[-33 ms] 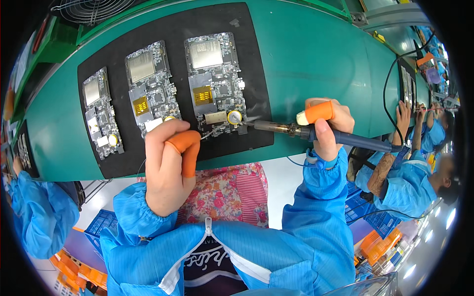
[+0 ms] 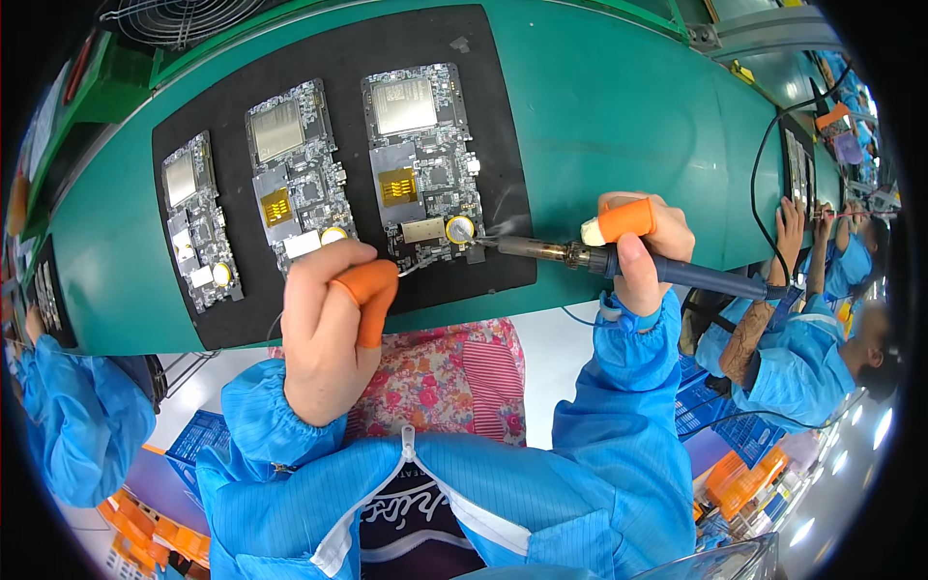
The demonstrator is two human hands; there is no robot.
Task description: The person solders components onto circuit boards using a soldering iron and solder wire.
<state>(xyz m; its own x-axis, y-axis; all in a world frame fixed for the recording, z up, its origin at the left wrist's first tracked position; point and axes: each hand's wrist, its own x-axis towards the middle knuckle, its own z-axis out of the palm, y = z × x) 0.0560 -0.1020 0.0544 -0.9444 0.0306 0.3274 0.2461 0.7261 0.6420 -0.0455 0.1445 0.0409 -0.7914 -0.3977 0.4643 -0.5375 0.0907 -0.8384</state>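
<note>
My right hand (image 2: 640,242) grips a blue-handled soldering iron (image 2: 706,275), an orange finger cot on one finger. The iron's tip meets the rightmost circuit board (image 2: 425,159) at the right side of a round coin cell (image 2: 459,229), and a wisp of smoke rises there. Closed in a pinch, my left hand (image 2: 333,324) also wears an orange finger cot. From its fingertips a thin strand of solder wire (image 2: 418,264) reaches to the lower edge of that board. Whether the wire touches the tip is unclear.
A middle circuit board (image 2: 295,164) and a left circuit board (image 2: 196,217) lie on the same black mat (image 2: 503,106), over a green bench top (image 2: 628,116). The iron's black cable (image 2: 757,164) arcs at the right. Co-workers in blue sit on both sides.
My left hand has shifted very slightly, its fingertips a little lower and to the right. The smoke by the coin cell has spread. The soldering iron looks unmoved.
</note>
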